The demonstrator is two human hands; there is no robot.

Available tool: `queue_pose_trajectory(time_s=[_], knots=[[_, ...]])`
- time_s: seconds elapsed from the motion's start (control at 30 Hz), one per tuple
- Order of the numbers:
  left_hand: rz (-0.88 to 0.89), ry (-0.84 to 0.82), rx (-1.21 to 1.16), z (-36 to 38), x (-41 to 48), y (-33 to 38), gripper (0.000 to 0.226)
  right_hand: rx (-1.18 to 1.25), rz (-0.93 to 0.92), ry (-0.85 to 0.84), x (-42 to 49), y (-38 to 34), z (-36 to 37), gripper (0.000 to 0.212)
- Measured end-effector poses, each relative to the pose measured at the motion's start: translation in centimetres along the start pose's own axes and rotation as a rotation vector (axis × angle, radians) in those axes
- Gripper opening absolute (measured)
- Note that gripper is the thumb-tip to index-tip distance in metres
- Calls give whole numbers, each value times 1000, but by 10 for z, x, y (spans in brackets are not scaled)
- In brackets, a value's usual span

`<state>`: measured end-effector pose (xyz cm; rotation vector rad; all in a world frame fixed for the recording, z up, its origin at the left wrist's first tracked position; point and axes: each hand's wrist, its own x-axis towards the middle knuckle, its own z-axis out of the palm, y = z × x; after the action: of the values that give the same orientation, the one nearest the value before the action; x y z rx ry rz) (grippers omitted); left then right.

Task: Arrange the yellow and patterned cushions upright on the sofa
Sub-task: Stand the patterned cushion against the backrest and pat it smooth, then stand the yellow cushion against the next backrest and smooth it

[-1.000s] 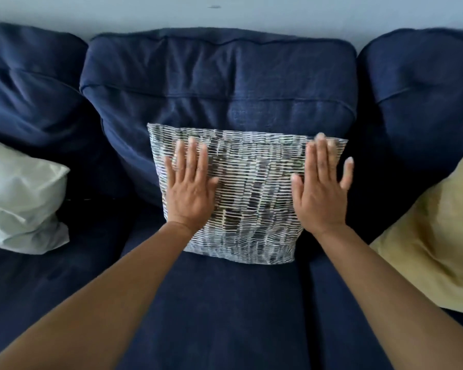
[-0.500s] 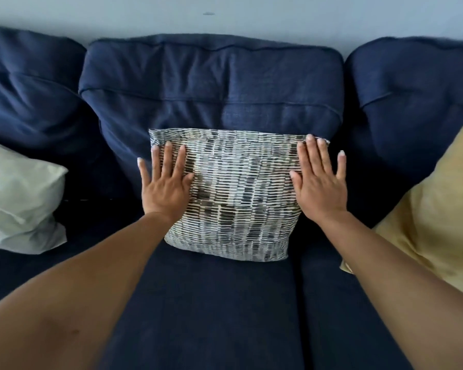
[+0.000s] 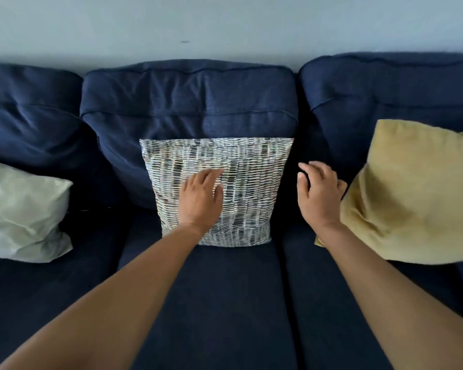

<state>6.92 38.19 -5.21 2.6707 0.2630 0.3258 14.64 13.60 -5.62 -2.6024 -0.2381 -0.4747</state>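
Observation:
The patterned cushion (image 3: pixel 246 182), white with dark woven dashes, stands upright against the middle back pad of the navy sofa (image 3: pixel 225 303). My left hand (image 3: pixel 201 198) is in front of its lower left part, fingers loosely apart, holding nothing. My right hand (image 3: pixel 318 193) hovers in the gap between the patterned cushion and the yellow cushion (image 3: pixel 412 198), fingers curled but apart, empty. The yellow cushion leans against the right back pad, tilted, its lower left corner hidden behind my right wrist.
A pale green-white cushion (image 3: pixel 22 214) lies slumped on the left seat against the left back pad. A grey wall (image 3: pixel 225 28) runs behind the sofa. Dark seams separate the three seat pads.
Both hands have come off the patterned cushion's sides. My left hand moved toward its middle, my right hand moved right toward the yellow cushion. The view shifted, showing more of the yellow cushion.

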Motion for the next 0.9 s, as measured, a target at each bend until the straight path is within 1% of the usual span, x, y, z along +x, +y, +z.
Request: queue_pose_trajectory(time_s=[0.07,0.13,0.27,0.4,0.47,0.53,0.6,0.67,0.73,0.8,0.87,0.9], knots=[[7,-17,-29,6,-6,24,37,32,42,39,-11,15,-18,25],[4,-43,-58,15,-11,50,38,57,92,78,-21,37,-35,24],[23,-69,-106,37,-18,106,41,84,170,141,-33,87,-66,29],[63,-29,-194,63,-15,176,38,124,196,253,-32,142,-102,31],[49,-18,-289,80,-11,219,42,181,202,293,-29,176,-124,33],[-43,-28,-428,99,-8,258,55,227,214,330,-26,211,-147,35],[-191,-58,-584,118,-2,296,72,259,293,362,-18,253,-172,37],[-365,-52,-760,134,10,325,85,305,452,388,-4,295,-194,42],[-509,-7,-888,147,26,346,92,393,645,403,10,338,-213,52],[-575,39,-947,156,42,358,96,537,776,343,23,375,-227,66],[-599,70,-986,160,54,362,95,691,816,217,36,400,-232,81],[-611,81,-1023,161,57,364,90,753,816,150,41,408,-233,86]])
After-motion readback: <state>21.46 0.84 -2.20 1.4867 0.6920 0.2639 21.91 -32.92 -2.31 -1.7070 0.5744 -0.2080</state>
